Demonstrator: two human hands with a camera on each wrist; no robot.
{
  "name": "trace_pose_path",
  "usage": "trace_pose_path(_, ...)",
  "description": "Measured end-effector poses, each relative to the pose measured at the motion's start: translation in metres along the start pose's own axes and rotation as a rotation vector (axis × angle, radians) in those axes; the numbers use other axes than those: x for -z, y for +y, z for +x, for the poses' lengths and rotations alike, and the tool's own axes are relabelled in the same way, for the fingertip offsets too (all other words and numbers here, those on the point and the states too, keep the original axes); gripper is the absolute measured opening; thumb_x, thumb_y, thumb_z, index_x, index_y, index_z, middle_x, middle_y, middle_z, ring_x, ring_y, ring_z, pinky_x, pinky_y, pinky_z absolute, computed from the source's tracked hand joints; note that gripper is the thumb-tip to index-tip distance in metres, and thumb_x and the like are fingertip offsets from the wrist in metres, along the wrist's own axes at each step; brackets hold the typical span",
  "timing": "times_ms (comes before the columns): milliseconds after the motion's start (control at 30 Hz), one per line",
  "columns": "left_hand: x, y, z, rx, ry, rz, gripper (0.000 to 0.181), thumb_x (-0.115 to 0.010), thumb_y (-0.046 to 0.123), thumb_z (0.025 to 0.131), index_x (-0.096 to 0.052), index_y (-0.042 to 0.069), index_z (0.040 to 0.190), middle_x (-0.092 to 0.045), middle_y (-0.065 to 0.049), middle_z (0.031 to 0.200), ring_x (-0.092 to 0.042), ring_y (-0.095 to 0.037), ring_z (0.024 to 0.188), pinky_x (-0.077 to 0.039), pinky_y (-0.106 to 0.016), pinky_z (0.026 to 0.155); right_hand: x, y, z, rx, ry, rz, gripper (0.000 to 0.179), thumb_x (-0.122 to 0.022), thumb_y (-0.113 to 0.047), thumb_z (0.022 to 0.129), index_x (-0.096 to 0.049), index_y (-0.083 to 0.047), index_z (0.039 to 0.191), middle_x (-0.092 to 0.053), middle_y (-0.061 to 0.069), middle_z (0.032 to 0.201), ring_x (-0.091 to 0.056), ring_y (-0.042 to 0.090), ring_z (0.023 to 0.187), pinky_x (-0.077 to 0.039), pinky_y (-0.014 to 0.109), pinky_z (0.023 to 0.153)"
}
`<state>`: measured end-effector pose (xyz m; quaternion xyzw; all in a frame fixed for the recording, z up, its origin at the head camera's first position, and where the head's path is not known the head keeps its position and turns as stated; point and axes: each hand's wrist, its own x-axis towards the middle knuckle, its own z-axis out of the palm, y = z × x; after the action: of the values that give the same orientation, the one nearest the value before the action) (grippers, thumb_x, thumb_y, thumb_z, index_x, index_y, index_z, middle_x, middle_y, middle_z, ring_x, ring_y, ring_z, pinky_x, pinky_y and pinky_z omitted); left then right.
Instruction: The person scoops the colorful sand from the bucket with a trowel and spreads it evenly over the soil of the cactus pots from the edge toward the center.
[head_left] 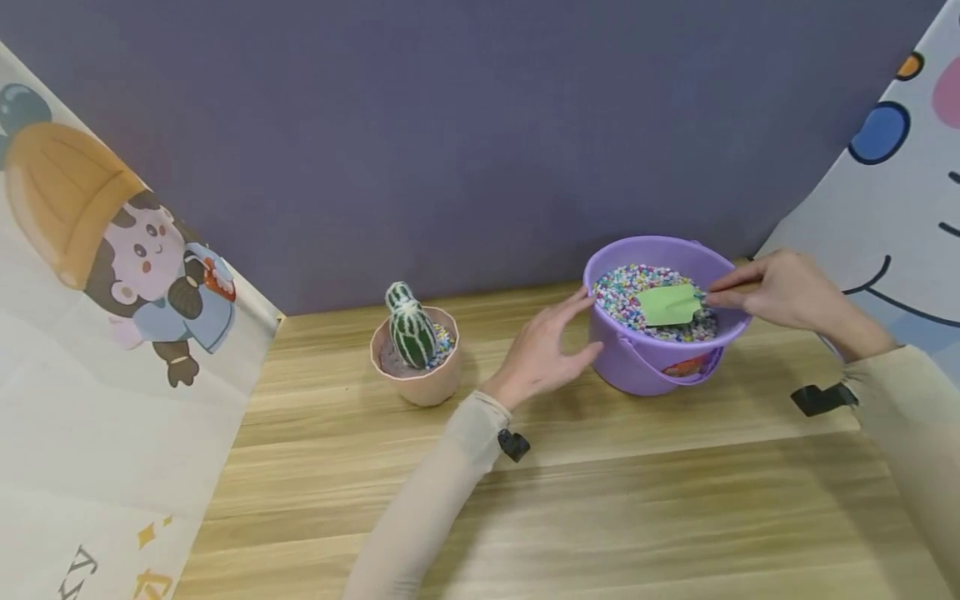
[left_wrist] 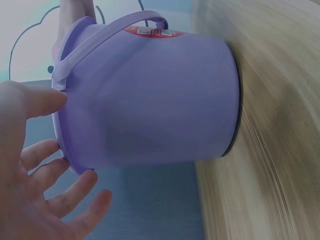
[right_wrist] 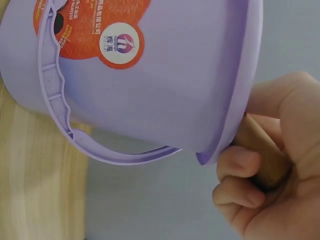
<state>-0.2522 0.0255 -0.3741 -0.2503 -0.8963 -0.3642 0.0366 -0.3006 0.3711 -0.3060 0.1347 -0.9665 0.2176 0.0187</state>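
A purple bucket (head_left: 637, 367) holds many small coloured pebbles (head_left: 633, 287). My right hand (head_left: 787, 287) grips a small shovel with a light green blade (head_left: 670, 305), which lies over the pebbles inside the bucket. In the right wrist view, fingers curl round its brown wooden handle (right_wrist: 262, 155) beside the rim. My left hand (head_left: 543, 354) touches the bucket's left rim with extended, spread fingers; the left wrist view shows the thumb and fingertips at the purple wall (left_wrist: 150, 100). Left of that hand stands a pink pot (head_left: 427, 387) with a striped cactus (head_left: 412, 333) and some coloured pebbles.
The wooden table (head_left: 585, 508) meets a dark blue-grey panel (head_left: 450, 150) behind the pot and bucket. Printed white panels stand at both sides, the left one with a cartoon figure (head_left: 146, 250). The bucket's purple handle (right_wrist: 115, 155) hangs down on its near side.
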Motion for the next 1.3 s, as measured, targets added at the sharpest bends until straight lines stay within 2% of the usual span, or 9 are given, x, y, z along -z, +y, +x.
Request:
trace_pose_path(100,0.002,-0.001,0.000,0.002,0.000,-0.009,0.072,-0.072,0.039,0.100,-0.042,0.026,0.164,-0.029,0.010,0.176,-0.041,-0.028,0.158,-0.036,-0.057,0.128,0.002,0.002,0.001,-0.061,-0.033,0.063,0.036,-0.084,-0.038,0.093,-0.084,-0.008,0.112,-0.080,0.021,0.115,-0.058,-0.009,0.079,-0.045,0.015,0.067)
trace_pose_path(167,0.002,-0.001,0.000,0.002,0.003,-0.020,0.072,-0.072,0.038,0.100,-0.042,0.025,0.164,-0.029,0.010,0.176,-0.041,-0.028,0.158,-0.035,-0.057,0.128,0.003,0.003,0.001,-0.101,-0.056,0.097,0.043,-0.082,-0.044,0.094,-0.083,-0.008,0.117,-0.078,0.021,0.121,-0.057,-0.013,0.082,-0.045,0.016,0.073)
trace_pose_path(233,0.001,-0.001,0.000,0.002,0.006,-0.035,0.072,-0.073,0.037,0.100,-0.042,0.025,0.164,-0.029,0.009,0.176,-0.040,-0.028,0.158,-0.035,-0.058,0.128,0.004,0.005,0.000,-0.134,-0.072,0.120,0.050,-0.080,-0.050,0.094,-0.081,-0.008,0.121,-0.077,0.021,0.126,-0.057,-0.014,0.086,-0.045,0.020,0.079)
trace_pose_path(433,-0.002,-0.001,0.000,0.016,0.007,-0.056,0.071,-0.073,0.037,0.100,-0.043,0.026,0.164,-0.028,0.013,0.175,-0.041,-0.028,0.158,-0.035,-0.057,0.128,0.004,0.010,-0.006,-0.179,-0.085,0.152,0.057,-0.078,-0.057,0.093,-0.079,-0.010,0.126,-0.074,0.022,0.133,-0.055,-0.013,0.089,-0.047,0.027,0.081)
trace_pose_path(667,-0.001,0.000,0.000,0.014,0.013,-0.061,0.071,-0.072,0.037,0.100,-0.044,0.024,0.163,-0.029,0.012,0.174,-0.042,-0.029,0.157,-0.035,-0.056,0.128,0.002,0.010,-0.011,-0.186,-0.058,0.186,0.055,-0.078,-0.055,0.094,-0.079,-0.009,0.126,-0.077,0.018,0.127,-0.059,-0.012,0.085,-0.051,0.019,0.070)
trace_pose_path(867,-0.002,0.000,0.000,0.017,0.028,-0.073,0.070,-0.072,0.036,0.100,-0.045,0.022,0.163,-0.030,0.012,0.174,-0.042,-0.029,0.157,-0.035,-0.057,0.128,0.003,0.008,-0.011,-0.179,-0.051,0.201,0.052,-0.079,-0.052,0.094,-0.080,-0.010,0.125,-0.081,0.010,0.118,-0.061,-0.011,0.085,-0.052,0.019,0.070)
trace_pose_path(1300,-0.005,0.002,0.000,0.020,0.065,-0.097,0.068,-0.071,0.037,0.100,-0.047,0.020,0.161,-0.034,0.007,0.174,-0.041,-0.029,0.157,-0.034,-0.058,0.128,0.008,0.004,-0.013,-0.177,-0.043,0.190,0.052,-0.077,-0.055,0.095,-0.080,-0.012,0.125,-0.071,0.022,0.137,-0.055,-0.019,0.087,-0.050,0.018,0.072)
